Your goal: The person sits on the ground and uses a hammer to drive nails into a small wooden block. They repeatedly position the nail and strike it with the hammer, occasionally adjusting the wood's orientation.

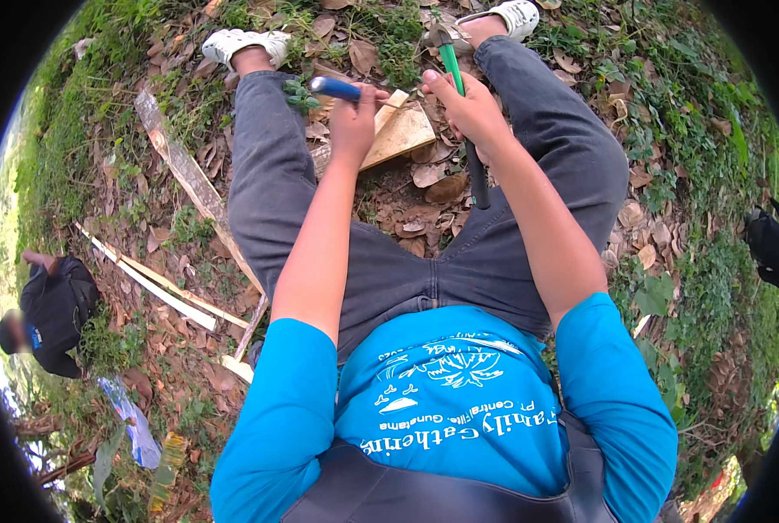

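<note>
My left hand [353, 131] is closed around a tool with a blue handle [335, 89]; its working end is hidden or too small to make out. My right hand [475, 113] grips a hammer [452, 70] by its green shaft. The hammer's metal head points away from me, and its black grip end hangs toward my lap. Between my legs, beside my left hand, lies a pale wooden board [411, 136], with a narrower strip of wood [395, 106] against it.
A long rough plank [180, 161] runs along my left leg. Thin split strips [158, 288] lie farther left, near a plastic bag [136, 427]. Another person [54, 305] in dark clothing is at the far left. A black bag-like object [764, 244] is at the right edge.
</note>
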The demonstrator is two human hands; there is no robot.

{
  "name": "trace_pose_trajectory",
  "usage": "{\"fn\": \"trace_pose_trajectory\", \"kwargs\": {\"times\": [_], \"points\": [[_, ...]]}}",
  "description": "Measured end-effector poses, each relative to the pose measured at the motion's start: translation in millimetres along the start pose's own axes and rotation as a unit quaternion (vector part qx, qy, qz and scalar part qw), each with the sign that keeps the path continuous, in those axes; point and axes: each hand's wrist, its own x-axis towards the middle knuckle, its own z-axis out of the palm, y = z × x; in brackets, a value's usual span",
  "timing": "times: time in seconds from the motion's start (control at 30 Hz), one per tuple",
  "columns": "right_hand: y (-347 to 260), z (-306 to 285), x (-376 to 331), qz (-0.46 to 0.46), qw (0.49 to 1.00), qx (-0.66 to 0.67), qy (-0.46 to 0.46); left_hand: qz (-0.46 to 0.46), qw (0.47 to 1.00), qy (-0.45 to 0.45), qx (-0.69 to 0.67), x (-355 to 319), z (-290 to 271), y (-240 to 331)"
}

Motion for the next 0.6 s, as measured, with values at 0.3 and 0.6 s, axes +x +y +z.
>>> {"fn": "trace_pose_trajectory", "kwargs": {"times": [0.3,0.6], "points": [[19.9,11.1,8.1,-0.093,0.994,0.061,0.022,-0.091,0.989,-0.002,-0.119,-5.1,-4.8,34.9],[3.4,1.9,-6.1,-0.013,0.996,0.074,-0.051,0.11,0.898,-0.195,0.379,-41.9,-1.3,16.7]]}}
